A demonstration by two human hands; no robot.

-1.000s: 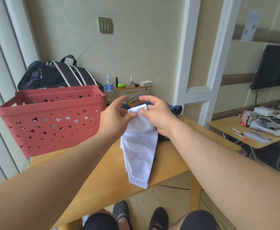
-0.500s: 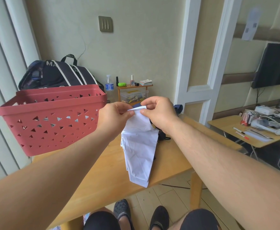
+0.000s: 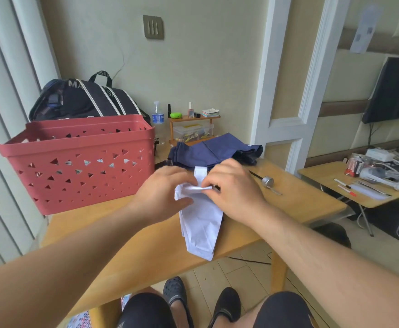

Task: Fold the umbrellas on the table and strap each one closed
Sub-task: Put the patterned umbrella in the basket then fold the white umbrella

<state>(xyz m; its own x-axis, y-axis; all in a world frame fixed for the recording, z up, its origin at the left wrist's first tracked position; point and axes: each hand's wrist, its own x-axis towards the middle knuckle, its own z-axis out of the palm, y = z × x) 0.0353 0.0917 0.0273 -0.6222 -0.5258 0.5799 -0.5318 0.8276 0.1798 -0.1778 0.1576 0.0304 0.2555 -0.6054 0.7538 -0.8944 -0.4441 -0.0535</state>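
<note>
A white folded umbrella (image 3: 202,229) lies on the wooden table (image 3: 132,242), its canopy tip hanging over the near edge. My left hand (image 3: 163,192) grips the gathered top of its fabric from the left. My right hand (image 3: 233,192) pinches the white strap (image 3: 199,175) at the same spot from the right; the strap's free end sticks up between my hands. Behind them a navy blue umbrella (image 3: 217,151) lies loose and unfolded on the table, its silver-capped handle (image 3: 267,181) pointing right.
A red perforated basket (image 3: 80,162) stands on the table's left part. A dark bag (image 3: 84,100) sits behind it. A small shelf with bottles (image 3: 191,124) stands by the wall. A second table (image 3: 359,185) with clutter is at the right.
Both hands have lowered the white umbrella's top toward the table, and the fingers have closed in on the strap. The navy umbrella and its handle now show behind them.
</note>
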